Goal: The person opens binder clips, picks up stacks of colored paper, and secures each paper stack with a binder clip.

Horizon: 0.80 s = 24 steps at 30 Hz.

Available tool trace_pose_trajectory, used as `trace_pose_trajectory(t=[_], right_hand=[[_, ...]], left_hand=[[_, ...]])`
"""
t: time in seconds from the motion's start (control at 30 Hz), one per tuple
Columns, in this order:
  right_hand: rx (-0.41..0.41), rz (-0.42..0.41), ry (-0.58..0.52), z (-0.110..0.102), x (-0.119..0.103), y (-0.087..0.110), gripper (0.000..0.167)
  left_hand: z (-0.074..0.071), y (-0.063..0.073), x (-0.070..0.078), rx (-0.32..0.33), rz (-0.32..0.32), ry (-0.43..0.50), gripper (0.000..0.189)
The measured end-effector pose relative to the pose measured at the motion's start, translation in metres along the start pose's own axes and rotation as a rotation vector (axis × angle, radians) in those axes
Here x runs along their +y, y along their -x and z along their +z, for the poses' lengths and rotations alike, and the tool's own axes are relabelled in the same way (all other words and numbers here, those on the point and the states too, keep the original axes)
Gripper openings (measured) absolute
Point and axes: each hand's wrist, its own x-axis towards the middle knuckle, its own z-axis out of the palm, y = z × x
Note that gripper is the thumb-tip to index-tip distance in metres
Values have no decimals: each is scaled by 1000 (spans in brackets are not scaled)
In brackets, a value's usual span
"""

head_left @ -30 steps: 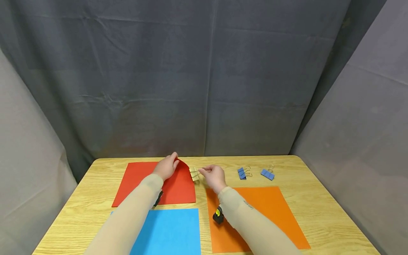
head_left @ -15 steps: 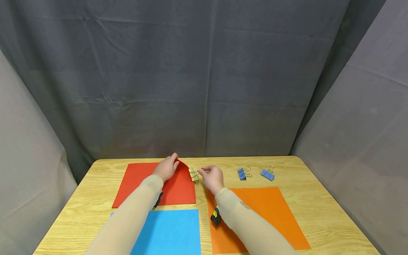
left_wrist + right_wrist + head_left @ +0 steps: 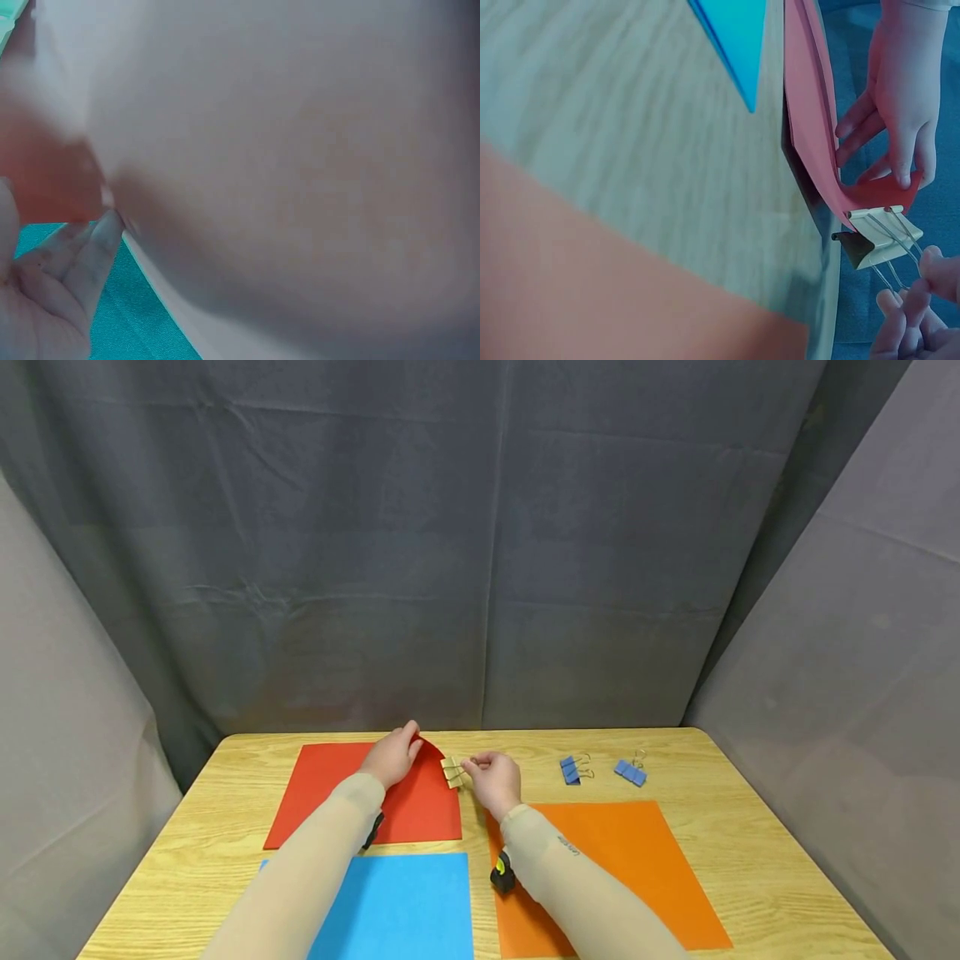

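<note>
My left hand (image 3: pixel 392 756) pinches the far right corner of the red paper (image 3: pixel 416 814) and lifts it, so the sheet curves up off the table. My right hand (image 3: pixel 497 779) grips a yellow binder clip (image 3: pixel 453 772) by its wire handles. In the right wrist view, thumb and fingers squeeze the handles and the binder clip (image 3: pixel 885 236) gapes, its mouth right at the paper's raised edge. The left hand (image 3: pixel 904 90) holds that paper just beyond it. The left wrist view is mostly blocked by a blurred pale surface; some fingers (image 3: pixel 94 259) show at lower left.
Two blue binder clips (image 3: pixel 571 770) (image 3: pixel 631 772) lie at the back right of the wooden table (image 3: pixel 780 868). Orange paper (image 3: pixel 637 860) lies under the right forearm, and blue paper (image 3: pixel 412 902) lies in front of the red paper. A grey curtain (image 3: pixel 480 568) hangs behind the table.
My right hand has moved slightly left with the yellow binder clip, bringing it onto the red paper's edge in the head view. The left hand keeps the corner lifted in place.
</note>
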Motion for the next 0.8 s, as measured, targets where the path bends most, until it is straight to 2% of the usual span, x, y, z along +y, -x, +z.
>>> trace_pose_trajectory(t=[0.4, 0.8], right_hand=[[23, -13, -3, 8, 2, 0, 21], [27, 16, -2, 14, 0, -2, 23]], left_hand=[[-2, 2, 6, 11, -13, 5, 20], [1, -1, 2, -7, -32, -6, 22]])
